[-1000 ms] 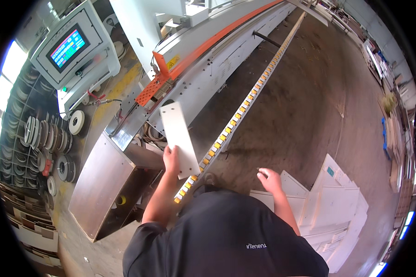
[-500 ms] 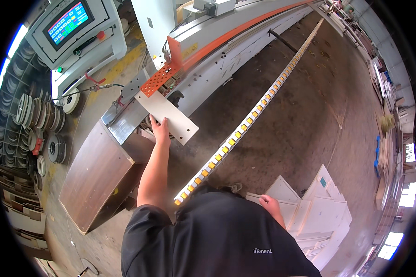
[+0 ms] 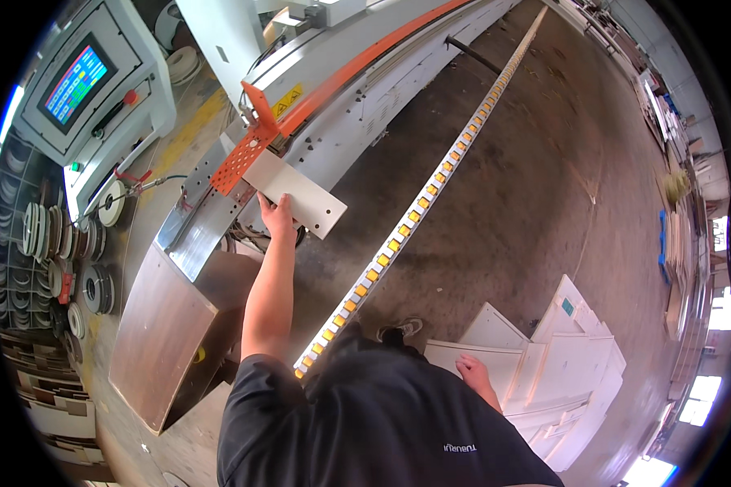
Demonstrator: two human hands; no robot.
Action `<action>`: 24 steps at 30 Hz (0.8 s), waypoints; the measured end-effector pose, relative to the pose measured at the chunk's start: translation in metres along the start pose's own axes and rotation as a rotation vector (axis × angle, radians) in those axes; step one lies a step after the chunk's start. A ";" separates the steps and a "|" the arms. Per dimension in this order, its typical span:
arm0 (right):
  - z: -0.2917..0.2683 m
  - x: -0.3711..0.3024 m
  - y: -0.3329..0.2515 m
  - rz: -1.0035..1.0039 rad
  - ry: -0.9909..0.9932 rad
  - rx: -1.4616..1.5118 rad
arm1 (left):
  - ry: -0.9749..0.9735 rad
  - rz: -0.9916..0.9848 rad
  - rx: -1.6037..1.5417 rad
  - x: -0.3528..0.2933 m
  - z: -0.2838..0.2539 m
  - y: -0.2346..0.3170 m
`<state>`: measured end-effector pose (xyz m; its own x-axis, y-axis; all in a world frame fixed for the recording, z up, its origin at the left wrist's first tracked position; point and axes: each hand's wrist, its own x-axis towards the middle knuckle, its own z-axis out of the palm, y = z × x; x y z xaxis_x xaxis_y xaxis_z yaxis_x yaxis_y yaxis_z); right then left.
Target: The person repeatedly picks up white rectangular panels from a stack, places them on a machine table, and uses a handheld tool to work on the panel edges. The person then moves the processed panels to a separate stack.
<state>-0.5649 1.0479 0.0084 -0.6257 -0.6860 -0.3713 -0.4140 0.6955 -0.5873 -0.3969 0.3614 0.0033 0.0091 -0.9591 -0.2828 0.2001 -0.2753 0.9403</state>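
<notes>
Beside orange plating (image 3: 242, 164), left grip (image 3: 277, 219) (barely parted) pinches a white panel (image 3: 307, 198).

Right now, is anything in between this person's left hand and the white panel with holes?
Nothing visible: the left hand touches the white panel directly, at its edge. The panel's far end meets the orange perforated plate; whether it lies beneath, I can't tell.

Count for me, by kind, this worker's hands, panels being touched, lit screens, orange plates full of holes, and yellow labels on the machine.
Hands: 2 (left hand, right hand)
Touched panels: 1 (white panel, at the left hand)
Lit screens: 1 (control screen)
Holed orange plates: 1 (orange plate)
Yellow labels: 1 (yellow label)
Total: 6
</notes>
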 end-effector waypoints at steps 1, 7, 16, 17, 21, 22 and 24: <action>0.000 -0.005 0.004 0.015 0.001 -0.023 | 0.009 0.012 -0.012 0.002 0.012 -0.001; -0.002 -0.035 0.010 0.331 -0.141 0.056 | -0.030 -0.042 -0.058 0.022 0.072 -0.009; 0.019 -0.074 0.044 0.482 -0.100 -0.192 | -0.366 -0.346 -0.131 0.129 0.097 -0.085; 0.016 -0.061 0.061 0.451 -0.056 -0.142 | -0.408 -0.279 -0.105 0.167 0.063 -0.071; 0.026 -0.099 0.055 0.818 0.063 0.127 | -0.571 -0.321 0.389 0.033 0.160 -0.096; 0.027 -0.098 0.059 0.880 0.112 0.217 | -0.626 -0.290 0.523 0.002 0.173 -0.106; 0.033 -0.102 0.075 0.955 0.199 0.358 | -0.749 -0.262 0.733 -0.084 0.176 -0.119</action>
<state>-0.5106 1.1631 -0.0213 -0.7010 0.1874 -0.6880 0.5115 0.8044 -0.3021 -0.5938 0.4637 -0.0515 -0.5999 -0.5921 -0.5380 -0.5287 -0.2113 0.8221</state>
